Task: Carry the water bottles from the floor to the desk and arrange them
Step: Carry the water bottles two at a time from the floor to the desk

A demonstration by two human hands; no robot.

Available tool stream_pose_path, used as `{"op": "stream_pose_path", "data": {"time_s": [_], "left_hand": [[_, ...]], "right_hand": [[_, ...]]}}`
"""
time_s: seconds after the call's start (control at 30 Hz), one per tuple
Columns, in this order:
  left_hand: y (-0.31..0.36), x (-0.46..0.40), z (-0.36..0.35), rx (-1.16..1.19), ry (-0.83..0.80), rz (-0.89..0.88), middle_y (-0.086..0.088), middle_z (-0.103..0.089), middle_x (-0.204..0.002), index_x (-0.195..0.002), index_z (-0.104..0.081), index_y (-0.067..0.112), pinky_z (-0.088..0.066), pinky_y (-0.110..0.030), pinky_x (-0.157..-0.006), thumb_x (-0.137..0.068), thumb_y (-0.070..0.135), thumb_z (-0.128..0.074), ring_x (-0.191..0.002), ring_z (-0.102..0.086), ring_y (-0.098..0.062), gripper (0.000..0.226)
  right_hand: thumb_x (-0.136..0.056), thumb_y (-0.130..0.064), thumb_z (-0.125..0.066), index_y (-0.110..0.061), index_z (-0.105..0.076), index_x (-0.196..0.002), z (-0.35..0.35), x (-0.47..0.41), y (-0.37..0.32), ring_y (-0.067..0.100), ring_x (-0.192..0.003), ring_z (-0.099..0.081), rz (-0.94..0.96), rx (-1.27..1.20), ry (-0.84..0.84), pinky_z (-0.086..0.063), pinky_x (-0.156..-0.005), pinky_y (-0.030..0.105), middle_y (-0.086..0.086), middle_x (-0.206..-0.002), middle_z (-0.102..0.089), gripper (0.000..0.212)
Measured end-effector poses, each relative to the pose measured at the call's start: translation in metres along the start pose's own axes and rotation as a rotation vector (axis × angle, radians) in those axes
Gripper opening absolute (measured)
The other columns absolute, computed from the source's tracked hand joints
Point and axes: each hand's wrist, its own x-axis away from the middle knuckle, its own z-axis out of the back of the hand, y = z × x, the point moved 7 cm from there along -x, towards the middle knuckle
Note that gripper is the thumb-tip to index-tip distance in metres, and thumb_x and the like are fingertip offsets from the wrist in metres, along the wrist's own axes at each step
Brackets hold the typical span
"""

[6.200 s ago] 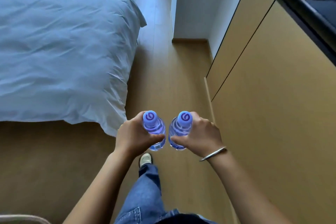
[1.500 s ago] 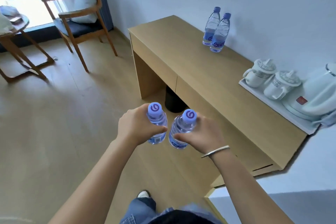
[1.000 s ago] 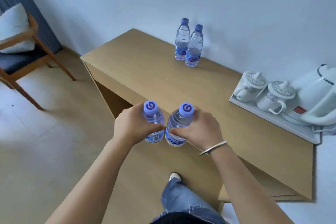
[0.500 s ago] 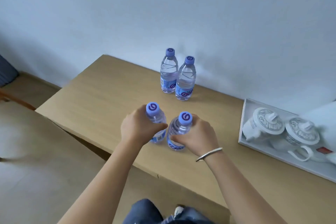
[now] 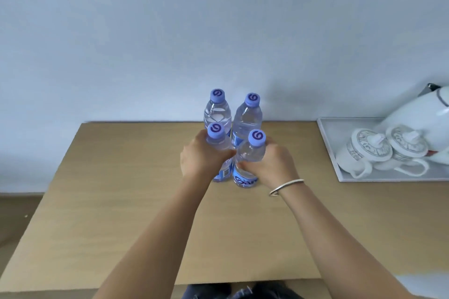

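- Four water bottles are in view above the wooden surface (image 5: 121,201), which stands against the wall; it is the biggest thing here and carries everything else.
- To your right a white tray (image 5: 326,143) holds two lidded cups (image 5: 364,150) and a kettle (image 5: 418,111); keep your right elbow away from them, since they look breakable.
- Your left hand (image 5: 200,160) is curled round the upper body of the left bottle (image 5: 218,150), and your right hand (image 5: 272,165) wraps the right bottle (image 5: 247,165) the same way.
- Both carried bottles sit just in front of the two standing bottles (image 5: 218,111) at the back, close enough to look touching; whether their bases rest on the surface yet you cannot tell.
- The bottles look full, so expect some weight, and the thin clear plastic will probably give if squeezed; a hold at the shoulder below the cap is likely the stiffest.
- Set them down straight, because a nudge could topple the back pair.
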Motion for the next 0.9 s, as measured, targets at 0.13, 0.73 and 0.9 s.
{"op": "stream_pose_path", "data": {"time_s": [0.13, 0.73, 0.9], "left_hand": [[0.003, -0.017, -0.002, 0.034, -0.003, -0.006, 0.004, -0.067, -0.089, -0.096, -0.057, 0.023, -0.053, -0.036, -0.075, -0.06, 0.044, -0.077, -0.086, -0.063, -0.024, 0.046], [-0.023, 0.023, -0.033, 0.188, -0.052, -0.013, -0.009, -0.03, -0.146, -0.146, -0.015, 0.009, -0.033, -0.044, -0.108, -0.073, 0.019, -0.073, -0.135, -0.029, -0.024, 0.094], [-0.006, 0.057, -0.054, 0.21, -0.107, -0.016, -0.01, -0.042, -0.139, -0.138, -0.028, 0.009, -0.041, -0.048, -0.101, -0.08, 0.016, -0.062, -0.127, -0.04, -0.031, 0.067]], "right_hand": [[-0.062, -0.038, -0.078, -0.018, -0.059, -0.098, -0.004, -0.014, -0.007, 0.021, -0.083, -0.066, -0.019, -0.039, 0.02, -0.046, -0.065, 0.025, 0.0, -0.088, -0.07, 0.045], [-0.08, -0.04, -0.068, -0.006, -0.025, -0.143, 0.005, 0.028, 0.014, 0.025, -0.131, -0.04, 0.019, -0.027, 0.066, -0.034, -0.101, 0.029, 0.012, -0.143, -0.041, 0.084], [-0.089, -0.029, -0.057, -0.006, -0.044, -0.133, 0.046, 0.063, 0.04, 0.025, -0.121, -0.051, 0.008, -0.068, 0.168, -0.037, -0.098, 0.03, 0.013, -0.132, -0.054, 0.051]]}}
